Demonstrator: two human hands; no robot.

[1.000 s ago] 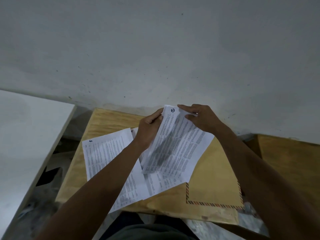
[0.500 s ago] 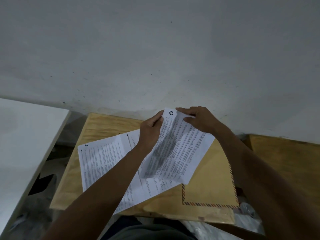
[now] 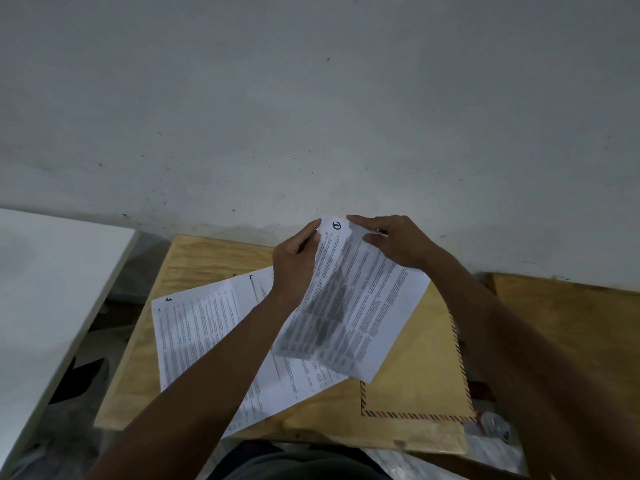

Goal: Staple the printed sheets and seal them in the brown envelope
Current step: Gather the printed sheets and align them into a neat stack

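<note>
I have the white printed sheet marked with a circled 1 [image 3: 349, 306] lifted off the pale plywood surface [image 3: 207, 261], my left hand [image 3: 294, 268] pinching its top left corner between thumb and fingers, my right hand [image 3: 398, 242] pinching the top right edge. The other white printed sheets [image 3: 201, 330] lie fanned flat below, partly over the brown paper envelope with the striped airmail border [image 3: 422, 372]. To do this step well, I judge I should square the held page onto the loose ones, tapping the edges flush before stapling (no stapler is in view). Against the frame a second ago, the held sheet sits slightly farther right over the envelope, and the flat sheets look more spread to the left; both grips are unchanged.
</note>
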